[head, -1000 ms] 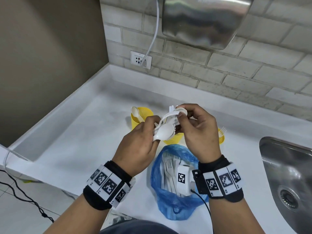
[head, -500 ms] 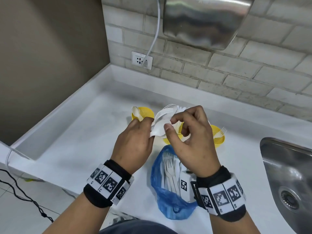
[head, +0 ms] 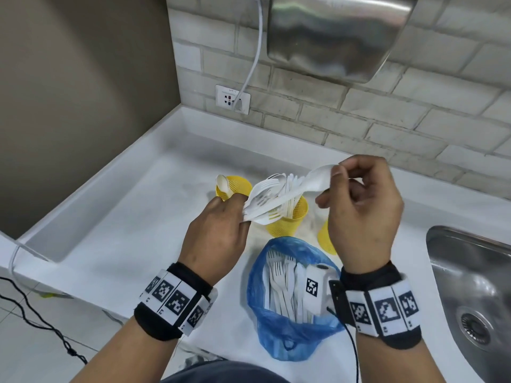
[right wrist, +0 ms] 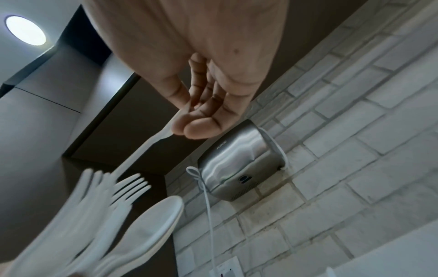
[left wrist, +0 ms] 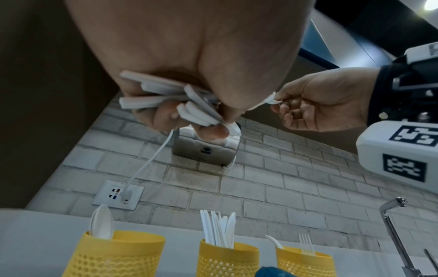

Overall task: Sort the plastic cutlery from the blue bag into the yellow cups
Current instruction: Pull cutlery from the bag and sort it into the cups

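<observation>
My left hand point(head: 237, 211) grips a bundle of white plastic cutlery point(head: 265, 200), forks and spoons fanned out, above the cups. My right hand point(head: 331, 183) pinches the bowl of one white spoon point(head: 315, 179), whose handle still reaches into the bundle. Three yellow cups stand on the counter: the left cup point(head: 236, 186) holds a spoon, the middle cup point(head: 287, 221) holds knives, and the right cup point(head: 326, 240) is half hidden behind my right hand. In the left wrist view the right cup point(left wrist: 303, 262) holds forks. The open blue bag point(head: 287, 344) lies near the front edge with several forks inside.
A steel sink point(head: 470, 286) sits at the right, its tap point(left wrist: 391, 224) behind it. A metal hand dryer point(head: 331, 31) hangs on the brick wall, its cable running to a wall socket point(head: 232, 99). The white counter point(head: 124, 217) has a raised rim at the left and back.
My right hand has taken one spoon by the bowl and drawn it up and to the right, out of the bundle. The left hand keeps hold of the bundle.
</observation>
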Tool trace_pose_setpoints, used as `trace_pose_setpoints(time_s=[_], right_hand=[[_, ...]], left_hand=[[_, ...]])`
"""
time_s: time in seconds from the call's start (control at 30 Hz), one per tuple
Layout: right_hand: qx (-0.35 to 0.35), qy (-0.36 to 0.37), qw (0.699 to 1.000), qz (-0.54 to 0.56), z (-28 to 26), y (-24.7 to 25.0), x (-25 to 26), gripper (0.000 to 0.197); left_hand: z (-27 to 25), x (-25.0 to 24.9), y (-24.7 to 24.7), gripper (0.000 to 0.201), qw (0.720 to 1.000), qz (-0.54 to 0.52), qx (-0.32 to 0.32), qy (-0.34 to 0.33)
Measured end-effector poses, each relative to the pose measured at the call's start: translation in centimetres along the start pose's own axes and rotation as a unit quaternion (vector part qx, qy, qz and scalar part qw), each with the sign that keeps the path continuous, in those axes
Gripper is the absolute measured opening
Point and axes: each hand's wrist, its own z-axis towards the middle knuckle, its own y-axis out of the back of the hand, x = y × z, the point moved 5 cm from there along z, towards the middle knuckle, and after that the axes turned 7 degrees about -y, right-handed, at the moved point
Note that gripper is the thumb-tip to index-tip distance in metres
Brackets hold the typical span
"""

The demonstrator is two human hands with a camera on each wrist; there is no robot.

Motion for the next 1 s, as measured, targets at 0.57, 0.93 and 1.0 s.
trace_pose_setpoints(time_s=[0.57, 0.93, 1.0], right_hand=[[0.049, -0.089, 0.993, 0.061, 0.1, -1.7, -4.2, 0.015], [0.167, -0.147, 0.966, 0.130, -1.8, -4.5, -3.1, 0.013], [0.182, -0.124, 0.969, 0.113, -1.8, -4.5, -3.0, 0.017]], left_hand=[[0.3, -1.7, -0.8, 0.021, 0.990, -0.122, 0.028, -0.067], [0.0, -1.4, -0.7, 0.020, 0.992, -0.107, 0.061, -0.040], [0.0, -1.3, -0.8, 0.020, 0.990, -0.117, 0.068, -0.035]])
